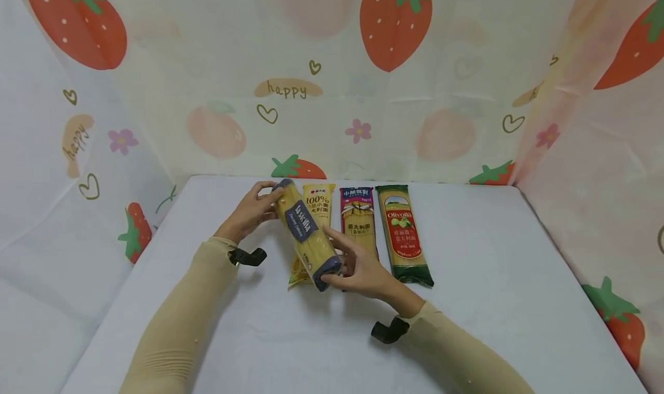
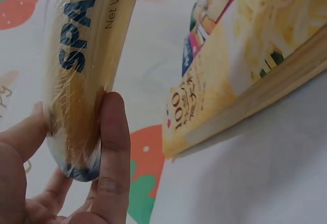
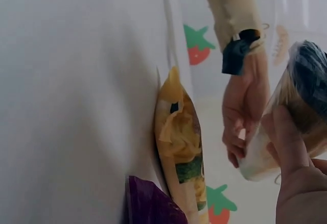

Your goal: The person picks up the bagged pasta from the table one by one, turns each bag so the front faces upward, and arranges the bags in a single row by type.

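Observation:
Both hands hold a pack of spaghetti [image 1: 303,227] in clear wrap with dark blue ends and a blue label, tilted above the table. The left hand [image 1: 251,212] pinches its far upper end; in the left wrist view thumb and fingers [image 2: 115,137] grip the wrapped tip. Around the near lower end curl the thumb and fingers of the right hand [image 1: 363,267]. Behind the held pack, and partly hidden by it, lies a yellow pasta bag [image 1: 319,201]. Beside that bag is a purple-topped pasta pack [image 1: 359,215], overlapped by the right hand.
A green and red Olivoila pasta pack [image 1: 404,233] lies at the right end of the row. White cloth covers the table [image 1: 498,302]. Strawberry-printed fabric walls [image 1: 332,117] enclose its back and sides. Dark bands [image 1: 391,329] sit at both wrists.

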Motion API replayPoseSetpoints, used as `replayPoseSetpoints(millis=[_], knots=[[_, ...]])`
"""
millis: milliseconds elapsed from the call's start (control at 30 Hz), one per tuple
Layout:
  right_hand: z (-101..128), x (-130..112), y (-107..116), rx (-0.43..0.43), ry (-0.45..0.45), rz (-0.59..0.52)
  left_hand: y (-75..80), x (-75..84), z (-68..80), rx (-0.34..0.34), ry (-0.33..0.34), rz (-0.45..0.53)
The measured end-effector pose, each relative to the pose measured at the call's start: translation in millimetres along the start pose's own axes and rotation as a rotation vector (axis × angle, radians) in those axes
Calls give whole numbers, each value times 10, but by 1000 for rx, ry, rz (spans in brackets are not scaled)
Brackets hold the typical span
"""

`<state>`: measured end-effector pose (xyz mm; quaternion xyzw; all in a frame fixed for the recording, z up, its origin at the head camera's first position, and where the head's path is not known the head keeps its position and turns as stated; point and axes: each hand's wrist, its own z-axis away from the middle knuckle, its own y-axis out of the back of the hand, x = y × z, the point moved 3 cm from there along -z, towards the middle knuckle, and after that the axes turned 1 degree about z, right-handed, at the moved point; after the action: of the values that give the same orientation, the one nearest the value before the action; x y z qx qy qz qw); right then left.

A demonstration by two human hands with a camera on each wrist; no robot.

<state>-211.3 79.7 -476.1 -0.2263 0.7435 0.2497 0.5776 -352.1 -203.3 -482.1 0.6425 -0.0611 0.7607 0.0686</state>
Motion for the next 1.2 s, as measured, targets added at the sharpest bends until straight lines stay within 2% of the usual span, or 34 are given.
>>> replayPoseSetpoints(millis=[100, 200, 400, 567, 867, 1033, 1200], knots=[[-2, 5, -15, 5, 7, -40, -2, 42, 39, -24, 0, 13], [-10, 8, -32, 18, 15, -91, 4, 92, 88, -76, -1, 21], [-23, 20, -102, 39, 6, -183, 61, 140, 173, -160, 58, 1], [-45, 14, -173, 53, -38, -163, 71, 138, 181, -194, 59, -5], [-98, 45, -250, 94, -93, 68, 111, 108, 158, -106, 34, 40], [-97, 85, -271, 19, -144, 88, 142, 87, 144, -67, 63, 27], [-133, 76, -313, -27, -175, 57, 150, 106, 132, -56, 56, -16]])
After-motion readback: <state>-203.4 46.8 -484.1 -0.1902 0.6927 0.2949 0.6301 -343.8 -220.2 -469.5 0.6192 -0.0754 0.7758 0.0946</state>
